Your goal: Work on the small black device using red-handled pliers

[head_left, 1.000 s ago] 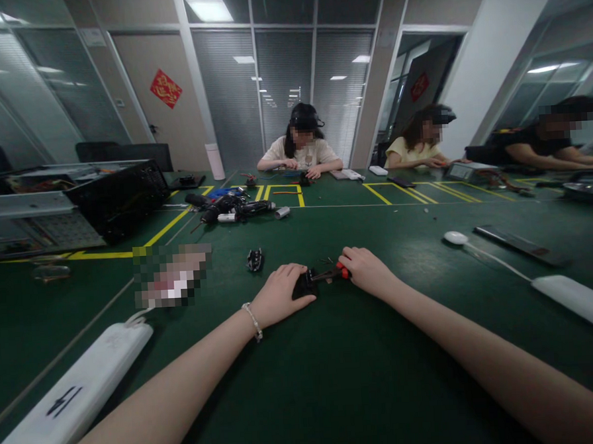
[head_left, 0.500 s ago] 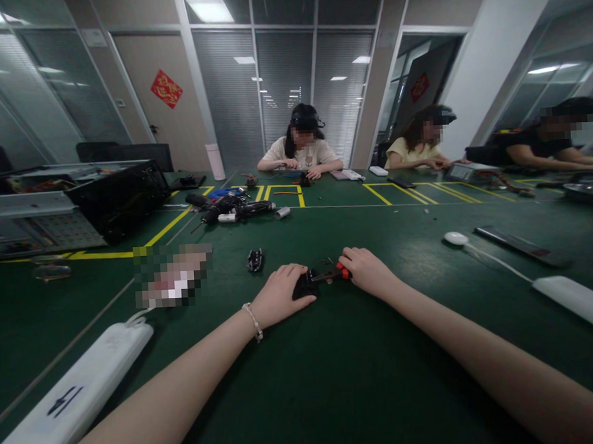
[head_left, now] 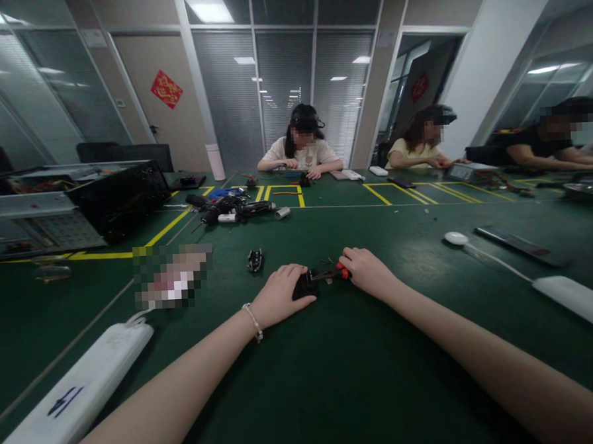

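Note:
My left hand is closed round a small black part, holding it down on the green table. Red-handled pliers are gripped in my right hand, their jaws pointing left and meeting the black part's edge. Whether the jaws are clamped on anything is too small to make out. A few tiny pieces lie just behind the pliers. Behind my left hand rests another small black and silver part, untouched.
White power strips lie at left and right. A phone-like slab is at right. Tools and cables are heaped beyond my hands, near an opened computer case. Several people, one opposite, work across the table.
Both hands, the black part and the pliers stay in nearly the same place. The thin wisps behind the pliers look slightly different.

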A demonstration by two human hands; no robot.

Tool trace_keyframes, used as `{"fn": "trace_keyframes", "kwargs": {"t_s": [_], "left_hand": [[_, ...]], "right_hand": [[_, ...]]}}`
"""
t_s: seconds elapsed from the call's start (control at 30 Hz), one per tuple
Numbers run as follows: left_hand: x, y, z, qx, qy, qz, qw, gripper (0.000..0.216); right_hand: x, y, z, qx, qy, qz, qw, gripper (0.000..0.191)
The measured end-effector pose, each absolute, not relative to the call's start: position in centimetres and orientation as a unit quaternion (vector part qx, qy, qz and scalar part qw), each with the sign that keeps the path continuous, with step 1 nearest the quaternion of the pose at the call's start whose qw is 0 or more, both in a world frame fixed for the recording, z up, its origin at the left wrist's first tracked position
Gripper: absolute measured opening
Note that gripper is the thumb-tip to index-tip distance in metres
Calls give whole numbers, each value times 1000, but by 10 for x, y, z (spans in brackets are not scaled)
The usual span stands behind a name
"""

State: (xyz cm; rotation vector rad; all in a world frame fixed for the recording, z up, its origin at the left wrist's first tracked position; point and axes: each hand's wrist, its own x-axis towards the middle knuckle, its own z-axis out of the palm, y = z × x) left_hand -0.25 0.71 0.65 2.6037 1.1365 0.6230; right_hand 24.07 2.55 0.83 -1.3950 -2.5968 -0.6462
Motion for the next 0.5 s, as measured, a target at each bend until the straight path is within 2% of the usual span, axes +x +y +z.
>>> {"fn": "trace_keyframes", "kwargs": {"t_s": [0.5], "left_hand": [[-3, 8, 6, 888, 388, 216, 121, 50]], "right_hand": [[239, 25, 10, -463, -860, -208, 60, 19]]}}
